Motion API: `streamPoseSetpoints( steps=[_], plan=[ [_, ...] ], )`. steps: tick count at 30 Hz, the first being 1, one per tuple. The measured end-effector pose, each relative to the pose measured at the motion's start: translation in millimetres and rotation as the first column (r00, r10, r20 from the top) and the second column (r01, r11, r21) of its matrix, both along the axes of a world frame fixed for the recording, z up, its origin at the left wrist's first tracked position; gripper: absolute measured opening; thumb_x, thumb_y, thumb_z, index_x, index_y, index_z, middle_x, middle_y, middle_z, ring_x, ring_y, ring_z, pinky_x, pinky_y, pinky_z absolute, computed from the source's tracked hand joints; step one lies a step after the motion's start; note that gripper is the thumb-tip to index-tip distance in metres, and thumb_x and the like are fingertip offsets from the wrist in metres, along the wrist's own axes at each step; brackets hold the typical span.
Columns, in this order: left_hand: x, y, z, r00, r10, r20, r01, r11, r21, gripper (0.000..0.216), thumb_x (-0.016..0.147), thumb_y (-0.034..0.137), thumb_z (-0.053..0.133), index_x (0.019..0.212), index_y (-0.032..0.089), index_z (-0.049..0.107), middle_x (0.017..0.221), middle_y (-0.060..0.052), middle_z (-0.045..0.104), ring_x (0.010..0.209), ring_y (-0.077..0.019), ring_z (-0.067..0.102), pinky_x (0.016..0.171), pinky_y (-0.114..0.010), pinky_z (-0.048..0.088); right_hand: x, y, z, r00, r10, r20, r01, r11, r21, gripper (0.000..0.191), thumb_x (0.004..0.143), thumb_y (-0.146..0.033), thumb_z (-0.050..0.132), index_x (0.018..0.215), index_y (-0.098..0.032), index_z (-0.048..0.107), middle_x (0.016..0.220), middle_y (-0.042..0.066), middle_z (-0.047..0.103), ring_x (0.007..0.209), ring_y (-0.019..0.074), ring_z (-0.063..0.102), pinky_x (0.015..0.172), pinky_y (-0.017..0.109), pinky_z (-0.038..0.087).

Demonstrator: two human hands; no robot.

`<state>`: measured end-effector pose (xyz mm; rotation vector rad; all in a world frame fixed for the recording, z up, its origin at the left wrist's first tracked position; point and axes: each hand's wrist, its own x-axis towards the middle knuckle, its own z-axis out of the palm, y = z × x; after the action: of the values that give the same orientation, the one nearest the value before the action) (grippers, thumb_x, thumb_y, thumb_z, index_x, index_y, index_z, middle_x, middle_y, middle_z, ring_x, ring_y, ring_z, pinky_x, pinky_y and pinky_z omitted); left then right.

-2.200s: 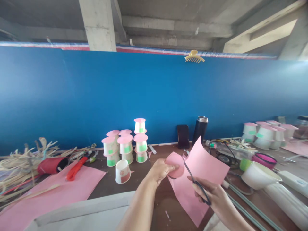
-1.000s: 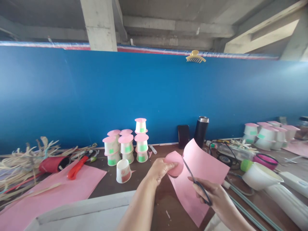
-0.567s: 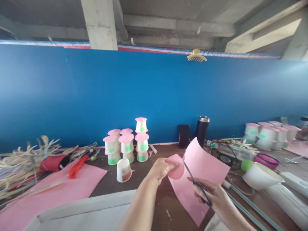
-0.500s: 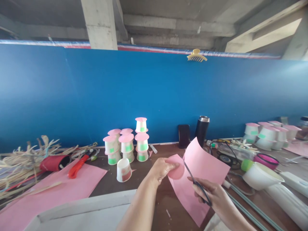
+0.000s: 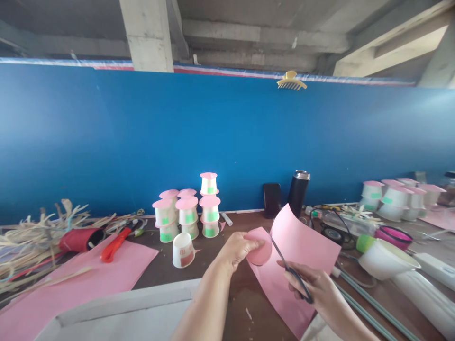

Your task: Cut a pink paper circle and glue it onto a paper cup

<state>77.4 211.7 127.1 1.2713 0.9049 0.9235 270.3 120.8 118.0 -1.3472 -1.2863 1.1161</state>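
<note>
Between thumb and fingers, my left hand [image 5: 239, 251] pinches a round pink paper disc [image 5: 262, 253] at the left edge of a large pink sheet [image 5: 302, 241]. The sheet curls upward at its far corner. My right hand [image 5: 311, 286] grips dark-handled scissors [image 5: 291, 270], whose blades lie along the disc's right side, against the sheet. Whether the disc is still joined to the sheet I cannot tell. Left of my hands, a white paper cup [image 5: 183, 251] stands alone on the table, in front of stacked paper cups [image 5: 187, 215] topped with pink discs.
A black flask [image 5: 298, 194] and a black phone [image 5: 272, 200] stand against the blue partition [image 5: 227, 132]. At left lie fibre strips, a red-handled tool [image 5: 114, 246], pink sheets and a white tray [image 5: 128, 308]. A white plastic container [image 5: 387, 260] and grey rods [image 5: 362, 303] are at right.
The hands, scissors and disc are nearly still. The pink sheet has shifted very slightly around the disc. Nothing was let go.
</note>
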Motion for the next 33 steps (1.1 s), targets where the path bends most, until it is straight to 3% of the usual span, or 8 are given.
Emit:
streamPoseSetpoints(
  steps=[13, 33],
  plan=[
    [0.7, 0.0, -1.4, 1.000, -0.011, -0.020, 0.011, 1.000, 0.012, 0.036, 0.060, 0.041, 0.078, 0.082, 0.013, 0.075, 0.079, -0.007, 0.073, 0.082, -0.0233, 0.064, 0.083, -0.035, 0.044, 4.1, 2.7, -6.9, 0.999, 0.039, -0.014, -0.039, 0.999, -0.006, 0.056, 0.068, -0.050, 0.072, 0.109, -0.011, 0.072, 0.058, 0.000, 0.053, 0.054, 0.0129, 0.044, 0.054, 0.029, 0.039],
    [2.8, -3.5, 1.9, 0.998, -0.005, -0.066, 0.007, 1.000, 0.018, 0.036, 0.059, 0.042, 0.077, 0.080, 0.013, 0.074, 0.080, -0.006, 0.072, 0.082, -0.0228, 0.062, 0.079, -0.032, 0.043, -0.8, 0.8, 0.2, 0.999, -0.033, 0.008, 0.033, 0.999, -0.006, 0.060, 0.058, -0.056, 0.075, 0.098, -0.012, 0.076, 0.056, 0.001, 0.055, 0.052, 0.0141, 0.048, 0.050, 0.029, 0.044]
  ],
)
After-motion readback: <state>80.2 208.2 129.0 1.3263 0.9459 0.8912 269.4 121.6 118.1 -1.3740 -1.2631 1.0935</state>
